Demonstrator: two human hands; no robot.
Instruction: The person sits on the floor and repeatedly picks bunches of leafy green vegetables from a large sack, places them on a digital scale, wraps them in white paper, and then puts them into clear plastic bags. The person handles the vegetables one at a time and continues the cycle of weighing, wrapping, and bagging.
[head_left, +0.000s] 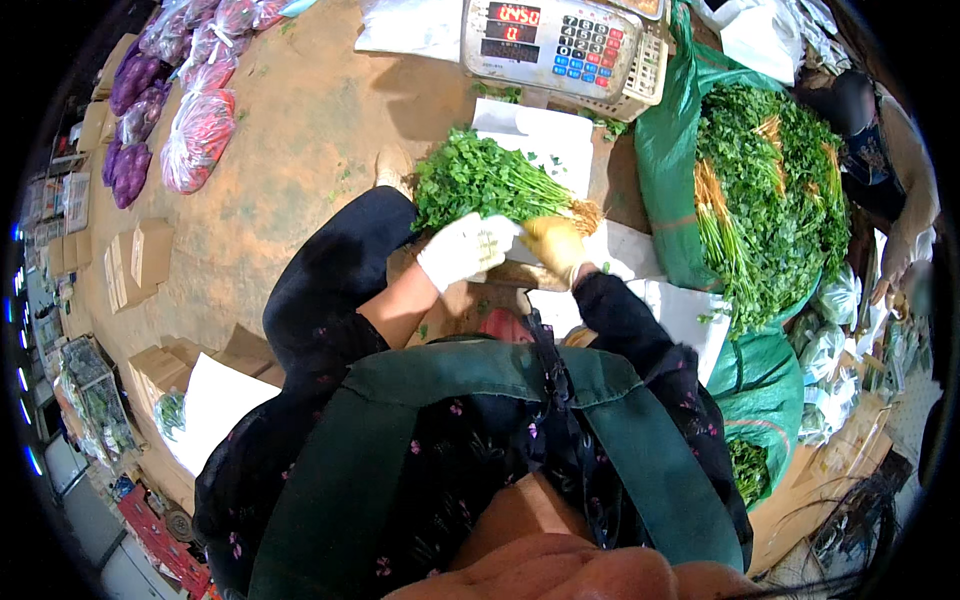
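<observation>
A bunch of leafy green herbs (495, 176), resembling coriander, lies across a white sheet (555, 127), its leaves to the left and brown roots at right. At the near side of its stems, my left hand (465, 251), in a white glove, has its fingers curled. My right hand (556, 244) wears a yellowed glove and touches the stems near the roots. Both hands almost meet. A blurred whitish patch lies between them; whether it is a fingertip or a held strip cannot be told. The fingers' grip is partly hidden.
A digital scale (551, 49) stands ahead beside a plastic basket (646, 79). At right, a green woven sack (671, 187) holds more herbs (772, 195), with a person (892, 150) beyond. Bagged red produce (199, 142) and a cardboard box (139, 262) stand on the floor at left.
</observation>
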